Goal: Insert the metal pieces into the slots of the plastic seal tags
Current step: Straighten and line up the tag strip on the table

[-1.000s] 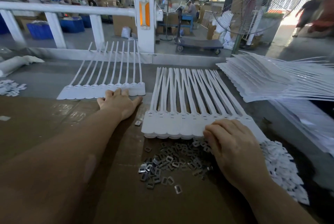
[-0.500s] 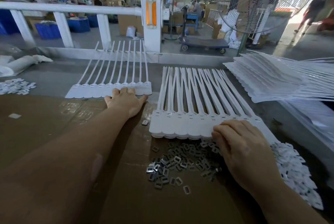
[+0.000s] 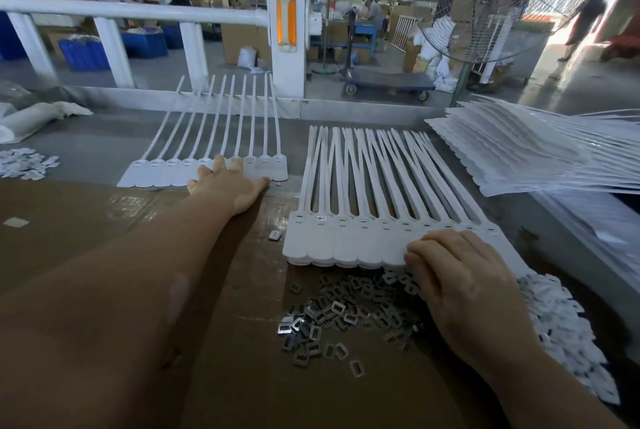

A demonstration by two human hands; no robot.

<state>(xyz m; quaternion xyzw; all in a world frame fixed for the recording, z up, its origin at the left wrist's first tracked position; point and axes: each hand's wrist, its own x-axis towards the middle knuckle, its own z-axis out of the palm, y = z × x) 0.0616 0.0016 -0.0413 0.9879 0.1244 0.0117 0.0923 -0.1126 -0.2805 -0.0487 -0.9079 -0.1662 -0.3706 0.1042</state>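
On the cardboard (image 3: pixel 104 231), left hand (image 3: pixel 228 186) flat, right hand (image 3: pixel 460 276) curled on tags (image 3: pixel 346 241).

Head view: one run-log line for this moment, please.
left hand flat on far tag strip | right hand on near tag stack | metal pieces loose

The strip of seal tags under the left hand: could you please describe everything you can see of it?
The strip of seal tags is white plastic: ten flat heads joined side by side, each with a small slot, and long thin tails fanning away towards the railing. It lies flat across the far edge of the brown cardboard. The left hand rests open on its middle heads. No metal shows in its slots.
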